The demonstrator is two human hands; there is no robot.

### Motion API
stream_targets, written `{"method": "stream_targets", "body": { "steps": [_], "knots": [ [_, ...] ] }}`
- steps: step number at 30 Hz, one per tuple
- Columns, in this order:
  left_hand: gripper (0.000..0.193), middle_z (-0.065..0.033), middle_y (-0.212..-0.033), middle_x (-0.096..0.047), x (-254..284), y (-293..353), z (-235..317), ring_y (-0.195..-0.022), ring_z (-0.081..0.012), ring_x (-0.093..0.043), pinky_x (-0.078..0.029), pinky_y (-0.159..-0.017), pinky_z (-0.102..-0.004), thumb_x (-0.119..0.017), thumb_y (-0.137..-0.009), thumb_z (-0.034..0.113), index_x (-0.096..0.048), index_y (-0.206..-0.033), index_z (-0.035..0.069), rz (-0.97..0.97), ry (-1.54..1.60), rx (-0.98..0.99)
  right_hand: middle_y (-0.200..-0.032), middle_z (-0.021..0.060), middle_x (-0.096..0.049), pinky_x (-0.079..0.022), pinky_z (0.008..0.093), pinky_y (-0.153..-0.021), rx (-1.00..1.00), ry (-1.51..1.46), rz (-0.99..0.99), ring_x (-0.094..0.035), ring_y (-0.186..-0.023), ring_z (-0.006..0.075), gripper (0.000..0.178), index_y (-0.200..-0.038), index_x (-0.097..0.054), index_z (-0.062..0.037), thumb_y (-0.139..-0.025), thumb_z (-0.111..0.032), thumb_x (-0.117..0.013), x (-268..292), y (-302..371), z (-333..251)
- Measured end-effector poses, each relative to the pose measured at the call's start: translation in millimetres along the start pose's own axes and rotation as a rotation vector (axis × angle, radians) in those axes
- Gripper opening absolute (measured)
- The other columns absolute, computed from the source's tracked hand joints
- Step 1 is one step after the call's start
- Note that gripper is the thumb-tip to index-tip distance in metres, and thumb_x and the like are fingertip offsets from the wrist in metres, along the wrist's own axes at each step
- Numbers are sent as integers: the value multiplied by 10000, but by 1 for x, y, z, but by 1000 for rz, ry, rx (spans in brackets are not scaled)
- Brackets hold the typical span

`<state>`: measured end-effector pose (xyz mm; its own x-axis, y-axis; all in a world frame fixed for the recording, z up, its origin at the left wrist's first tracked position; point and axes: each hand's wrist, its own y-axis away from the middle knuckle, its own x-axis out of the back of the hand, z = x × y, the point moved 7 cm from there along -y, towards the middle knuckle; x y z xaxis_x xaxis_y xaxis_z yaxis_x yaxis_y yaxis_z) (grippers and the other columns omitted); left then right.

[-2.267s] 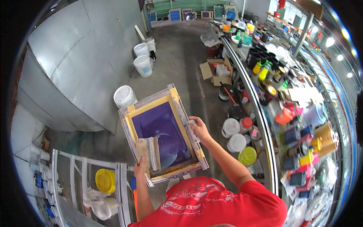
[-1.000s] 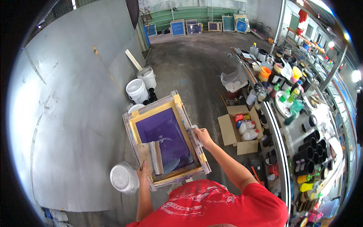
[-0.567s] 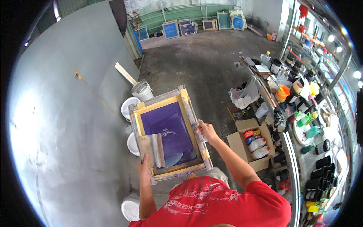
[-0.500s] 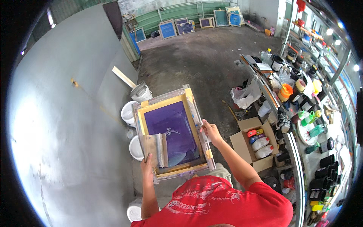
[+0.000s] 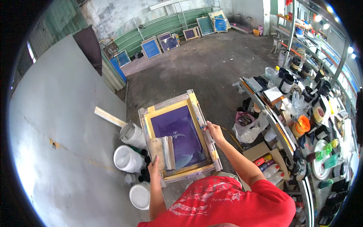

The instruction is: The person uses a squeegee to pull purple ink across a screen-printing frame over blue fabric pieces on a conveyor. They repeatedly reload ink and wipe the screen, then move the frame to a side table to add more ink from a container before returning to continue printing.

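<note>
I hold a screen printing frame in front of my red shirt, tilted in both hands. Its wooden border is lined with yellowish tape, and its purple mesh carries a small pale curved design. A wide wooden squeegee with a greyish edge lies across the frame's near left corner. My left hand is closed at that corner, its thumb by the squeegee; its other fingers are mostly hidden underneath. On the opposite side, my right hand is wrapped around the frame's right rail.
White buckets stand left by a grey panel; a wooden board sticks up there. Right is a cluttered workbench with jars and an orange tub. A cardboard box of bottles sits below. More screens lean at the far wall.
The view has turned, showing more of the far wall, and the buckets look larger. The frame sits slightly lower and farther right in the picture, with both hands' hold and the squeegee's place unchanged.
</note>
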<state>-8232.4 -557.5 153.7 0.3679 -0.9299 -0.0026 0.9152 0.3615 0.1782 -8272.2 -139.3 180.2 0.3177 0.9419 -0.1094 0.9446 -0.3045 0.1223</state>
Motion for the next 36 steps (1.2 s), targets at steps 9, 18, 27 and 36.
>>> {"method": "stream_targets", "body": {
  "steps": [9,18,27,36],
  "knots": [
    [515,-83,-1091,-680,-121,-150,-7,-978,-163,-636,-492,-851,-322,-815,-872,322,-656,-1180,-59,-56,52,117,-867,36,-720,-432,313,-928,66,160,-13,-609,-893,129,415,-838,-731,-10,-1036,-343,-581,-4,-221,10],
    [539,-101,-1127,-680,-300,-374,85,-1005,-181,-636,-489,-872,-328,-820,-861,356,-668,-1171,-57,-220,-99,51,-881,48,-711,-452,337,-895,83,163,88,-593,-908,123,400,-863,-729,-24,-1029,-356,-578,3,-445,-58],
    [801,-189,-1401,-584,-531,-524,101,-1313,-280,-522,-386,-1098,-407,-788,-852,498,-578,-1334,-105,-642,-398,185,-861,41,-699,-472,320,-827,71,16,510,-595,-858,122,403,-916,-737,-30,-1019,-390,-586,101,-516,-59],
    [815,-155,-1315,-631,-847,-581,106,-1204,-262,-599,-469,-998,-399,-814,-812,545,-602,-1307,-67,-1035,-479,122,-847,14,-685,-448,299,-836,105,-235,1005,-575,-851,100,363,-914,-730,-13,-1007,-346,-620,238,-578,-39]
  ]
}}
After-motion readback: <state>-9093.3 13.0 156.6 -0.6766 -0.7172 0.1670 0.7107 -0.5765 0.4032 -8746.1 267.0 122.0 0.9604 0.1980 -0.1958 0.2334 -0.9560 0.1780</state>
